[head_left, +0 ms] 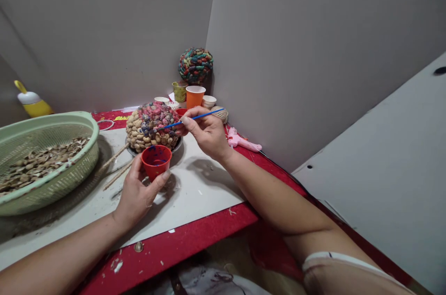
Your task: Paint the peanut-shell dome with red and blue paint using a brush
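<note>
My left hand [137,193] is wrapped round a red paper cup [156,173], which has dark blue paint smeared inside. Between the fingers of my right hand [207,134] is a paintbrush [195,118] with a blue handle. Its tip points left and rests at or very near a ball covered in peanut shells [134,132]. Pink, red and dark blue paint covers the ball's upper and right parts, while its left and lower shells are plain tan. The ball sits in a grey dish [179,145], partly hidden behind the red cup.
A green basket [94,139] of shells stands at left, with a yellow bottle [36,107] behind. Two cord-like sticks [116,158] lie beside the ball. At the back are an orange cup [195,97], a painted ball [195,65] and twine [223,114]. A pink glue gun [244,140] lies at right.
</note>
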### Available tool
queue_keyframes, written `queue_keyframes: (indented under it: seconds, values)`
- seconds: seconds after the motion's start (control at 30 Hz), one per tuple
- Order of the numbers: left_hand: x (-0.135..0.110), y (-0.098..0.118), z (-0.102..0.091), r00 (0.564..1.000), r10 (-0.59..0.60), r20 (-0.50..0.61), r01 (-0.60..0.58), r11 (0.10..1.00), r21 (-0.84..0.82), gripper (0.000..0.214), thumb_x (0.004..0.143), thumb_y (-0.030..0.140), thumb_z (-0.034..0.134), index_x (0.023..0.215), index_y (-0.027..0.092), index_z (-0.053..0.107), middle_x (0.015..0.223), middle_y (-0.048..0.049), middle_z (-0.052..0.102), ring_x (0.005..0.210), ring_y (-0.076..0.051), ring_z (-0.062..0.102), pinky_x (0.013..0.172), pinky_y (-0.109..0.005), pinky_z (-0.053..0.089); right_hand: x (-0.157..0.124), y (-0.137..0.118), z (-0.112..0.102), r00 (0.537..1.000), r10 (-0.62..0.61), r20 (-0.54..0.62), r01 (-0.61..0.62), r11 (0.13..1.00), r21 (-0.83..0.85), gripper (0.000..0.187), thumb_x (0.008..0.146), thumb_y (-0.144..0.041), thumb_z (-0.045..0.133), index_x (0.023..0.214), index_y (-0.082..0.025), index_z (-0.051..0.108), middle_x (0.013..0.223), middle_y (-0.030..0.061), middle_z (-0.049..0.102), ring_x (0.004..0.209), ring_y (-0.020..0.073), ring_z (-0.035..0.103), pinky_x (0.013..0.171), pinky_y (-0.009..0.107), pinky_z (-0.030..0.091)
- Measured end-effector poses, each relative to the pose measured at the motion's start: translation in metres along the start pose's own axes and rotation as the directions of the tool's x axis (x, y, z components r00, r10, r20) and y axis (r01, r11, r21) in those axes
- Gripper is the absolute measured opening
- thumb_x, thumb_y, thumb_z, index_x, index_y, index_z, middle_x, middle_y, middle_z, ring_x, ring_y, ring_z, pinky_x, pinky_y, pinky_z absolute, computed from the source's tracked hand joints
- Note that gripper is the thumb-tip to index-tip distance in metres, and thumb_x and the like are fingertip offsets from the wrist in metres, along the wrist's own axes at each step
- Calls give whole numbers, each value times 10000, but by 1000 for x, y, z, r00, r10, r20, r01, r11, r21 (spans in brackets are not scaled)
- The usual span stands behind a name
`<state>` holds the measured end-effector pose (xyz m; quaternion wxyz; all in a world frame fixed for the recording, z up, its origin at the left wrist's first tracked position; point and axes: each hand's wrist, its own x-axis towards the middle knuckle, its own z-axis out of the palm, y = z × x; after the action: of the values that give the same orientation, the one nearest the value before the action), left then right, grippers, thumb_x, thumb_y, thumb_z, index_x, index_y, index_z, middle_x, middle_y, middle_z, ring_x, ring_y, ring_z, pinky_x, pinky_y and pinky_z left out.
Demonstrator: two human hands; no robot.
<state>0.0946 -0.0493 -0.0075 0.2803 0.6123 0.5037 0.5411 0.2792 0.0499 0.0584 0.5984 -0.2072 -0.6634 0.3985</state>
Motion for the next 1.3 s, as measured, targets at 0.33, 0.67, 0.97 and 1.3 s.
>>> queue_keyframes:
  seconds: [0.33, 0.67, 0.97, 1.3]
  values:
    - [-1, 2, 1, 1000, -9, 5, 9, 999, -40, 515, 802, 440, 788, 1214, 203, 591, 1172, -79, 689, 1029, -222, 667, 909, -334, 531, -5, -1, 0, 992, -115, 45, 120, 984, -130, 300, 905, -493, 662, 849, -199, 636, 778, 21, 721, 694, 143, 726, 621, 266, 605]
    - [0, 0, 0, 1000, -18, 24, 20, 998, -67, 513, 811, 424, 788, 1227, 206, 581, 1173, -70, 692, 1021, -209, 675, 904, -322, 536, -7, -10, -7, 946, -316, 77, 321, 872, -368, 174, 946, -328, 597, 840, -203, 652, 824, 55, 718, 713, 152, 697, 655, 291, 593]
    - [0, 0, 0, 1000, -9, 10, 9, 1000, -25, 524, 803, 452, 790, 1221, 209, 590, 1184, -79, 685, 1041, -228, 663, 936, -355, 518, -4, -9, -7, 921, -337, 195, 386, 854, -350, 177, 937, -332, 610, 829, -212, 682, 829, 46, 754, 722, 161, 707, 736, 322, 614]
    - [-1, -2, 0, 1000, -13, 21, 14, 999, -51, 538, 808, 443, 791, 1244, 207, 580, 1196, -78, 681, 1045, -223, 670, 934, -351, 526, -7, -12, -10, 843, -481, 239, 537, 745, -395, 91, 960, -221, 609, 926, -200, 690, 846, 41, 767, 759, 149, 728, 731, 285, 609]
